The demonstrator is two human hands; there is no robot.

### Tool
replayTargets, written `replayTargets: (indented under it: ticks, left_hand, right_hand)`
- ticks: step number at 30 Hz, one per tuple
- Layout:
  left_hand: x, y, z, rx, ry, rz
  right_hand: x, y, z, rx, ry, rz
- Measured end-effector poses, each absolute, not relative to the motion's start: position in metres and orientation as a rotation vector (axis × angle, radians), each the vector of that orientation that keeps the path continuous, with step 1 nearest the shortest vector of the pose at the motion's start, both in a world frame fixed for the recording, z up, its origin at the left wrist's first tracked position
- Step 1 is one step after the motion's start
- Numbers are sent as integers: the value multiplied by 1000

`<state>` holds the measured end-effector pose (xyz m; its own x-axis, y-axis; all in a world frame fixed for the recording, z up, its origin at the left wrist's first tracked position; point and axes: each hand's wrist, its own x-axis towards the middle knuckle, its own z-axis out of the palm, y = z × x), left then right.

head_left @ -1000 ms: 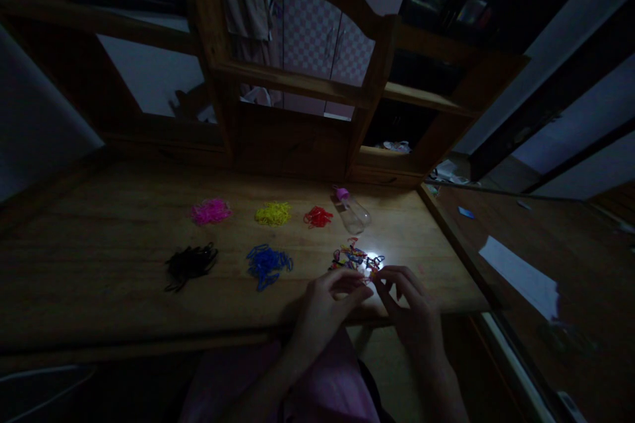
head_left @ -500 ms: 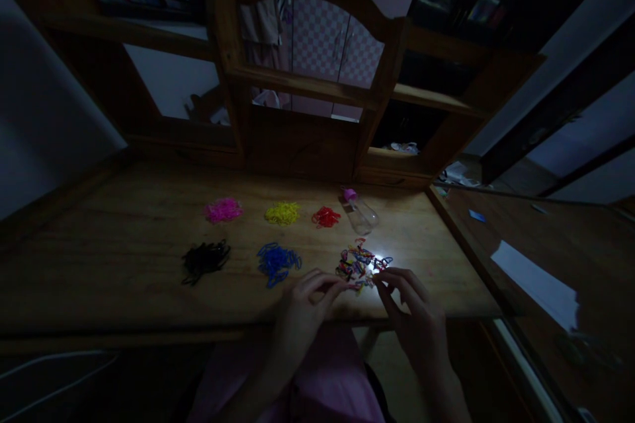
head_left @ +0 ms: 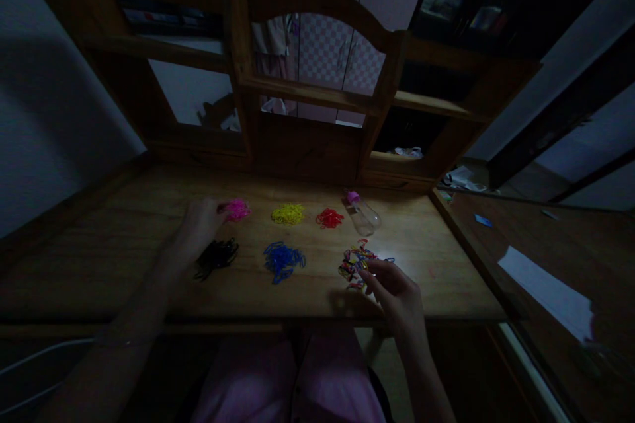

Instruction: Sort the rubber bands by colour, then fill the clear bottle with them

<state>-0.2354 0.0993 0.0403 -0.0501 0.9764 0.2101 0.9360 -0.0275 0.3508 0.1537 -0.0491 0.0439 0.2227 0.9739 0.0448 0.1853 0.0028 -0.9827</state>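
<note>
— Left hand (head_left: pixel 201 225)?
— Centre left, fingertips at the pink bands (head_left: pixel 237 209). Too dark to tell if it's pinching.
— Right hand (head_left: pixel 394 291)?
— Lower centre, fingers at the mixed bands (head_left: pixel 354 259). Grip unclear too.

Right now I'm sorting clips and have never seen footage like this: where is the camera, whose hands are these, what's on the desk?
No machine here: the camera sits on a person's head and looks down at their own bare hands. On the wooden desk small coloured loops lie sorted: pink heap, yellow heap and red heap behind, black heap and blue heap in front, mixed heap at the right. A clear bottle with a pink cap lies on its side beside the red heap. The left hand is stretched out to the pink heap; the right hand has fingertips at the mixed heap. Too dark to tell whether either holds a loop.
</note>
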Motion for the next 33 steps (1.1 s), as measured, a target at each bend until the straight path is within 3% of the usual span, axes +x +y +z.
replayTargets:
  ticks: [6, 12, 18, 24, 33]
  left_hand:
    - [-187, 49, 45, 2046, 1944, 1100]
    - [-105, -11, 41, 1922, 1728, 1174]
    - [-98, -26, 17, 1625, 1714, 1187]
    - [-115, -31, -1, 1409, 1621, 1265]
    - [-118, -26, -4, 1268, 1549, 1233]
  right_hand:
    - [141, -33, 47, -1354, -1265, 1009]
    - [77, 43, 48, -1338, -1750, 565]
    - [69, 97, 70, -1333, -1869, 387]
    - [172, 62, 87, -1441, -1638, 302]
    - [240, -22, 35, -1541, -1935, 539]
